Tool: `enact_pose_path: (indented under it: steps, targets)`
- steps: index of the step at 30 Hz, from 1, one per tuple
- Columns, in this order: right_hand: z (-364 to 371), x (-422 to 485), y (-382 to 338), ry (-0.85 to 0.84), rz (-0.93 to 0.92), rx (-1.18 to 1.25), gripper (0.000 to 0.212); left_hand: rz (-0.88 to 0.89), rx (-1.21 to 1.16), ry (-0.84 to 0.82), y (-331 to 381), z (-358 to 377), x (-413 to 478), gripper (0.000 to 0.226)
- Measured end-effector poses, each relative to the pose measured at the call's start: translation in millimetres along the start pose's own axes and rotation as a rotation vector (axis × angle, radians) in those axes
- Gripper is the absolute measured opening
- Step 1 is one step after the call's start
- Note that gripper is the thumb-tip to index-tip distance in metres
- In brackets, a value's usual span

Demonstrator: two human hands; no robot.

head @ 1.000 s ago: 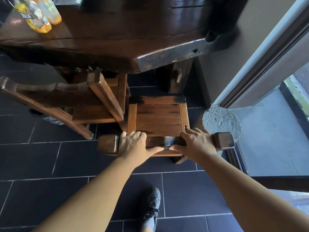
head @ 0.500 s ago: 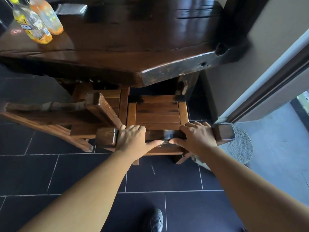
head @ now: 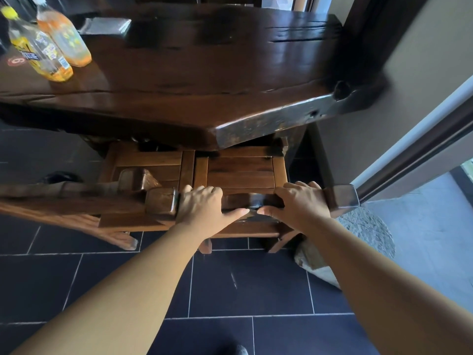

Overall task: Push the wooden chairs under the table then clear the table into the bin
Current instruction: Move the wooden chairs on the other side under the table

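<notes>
A dark wooden table (head: 204,80) fills the upper view. Its front edge overhangs the slatted seat of a wooden chair (head: 240,172). My left hand (head: 204,206) and my right hand (head: 299,201) both grip the top rail of this chair's back. A second wooden chair (head: 143,165) stands just to the left, its seat partly under the table and its back rail running off to the left. On the table's far left stand two plastic bottles of yellow and orange drink (head: 41,55), (head: 66,39), and a flat silvery wrapper (head: 107,24) lies behind them.
Dark floor tiles (head: 245,283) lie below. A wall and a sliding door frame (head: 422,139) close off the right side. A round grey stone (head: 366,234) sits on the floor by the chair's right leg. My shoe tip shows at the bottom edge.
The chair under my hands has slid forward, so more of its seat is beneath the table edge. My view has come closer to the table.
</notes>
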State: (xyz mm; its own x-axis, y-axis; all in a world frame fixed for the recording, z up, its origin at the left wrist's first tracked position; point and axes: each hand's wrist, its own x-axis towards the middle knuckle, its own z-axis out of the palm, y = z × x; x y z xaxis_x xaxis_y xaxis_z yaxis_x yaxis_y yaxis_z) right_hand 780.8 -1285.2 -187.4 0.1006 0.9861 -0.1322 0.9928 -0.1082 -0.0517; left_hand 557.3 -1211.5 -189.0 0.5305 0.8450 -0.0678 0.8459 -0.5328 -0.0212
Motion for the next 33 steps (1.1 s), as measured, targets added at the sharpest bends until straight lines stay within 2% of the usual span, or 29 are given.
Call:
enact_pose_path:
  steps: [18, 24, 29, 33]
  targets:
    - [-6.1, 30.2, 5.3, -0.035, 0.043, 0.014, 0.063, -0.016, 0.000, -0.007, -6.9, -0.8, 31.2, 0.086]
    - [-24.2, 30.6, -7.2, -0.226, 0.105, 0.096, 0.066, -0.011, -0.074, -0.164, -10.7, -10.0, 29.5, 0.078]
    - [-42.7, 22.2, -19.8, -0.340, 0.153, 0.091, 0.067, 0.021, -0.314, -0.344, -18.2, -40.1, 21.4, 0.077]
    - [-80.6, 17.1, -41.5, -0.346, 0.159, 0.196, 0.066, 0.039, -0.353, -0.296, -24.1, -74.8, 4.5, 0.074]
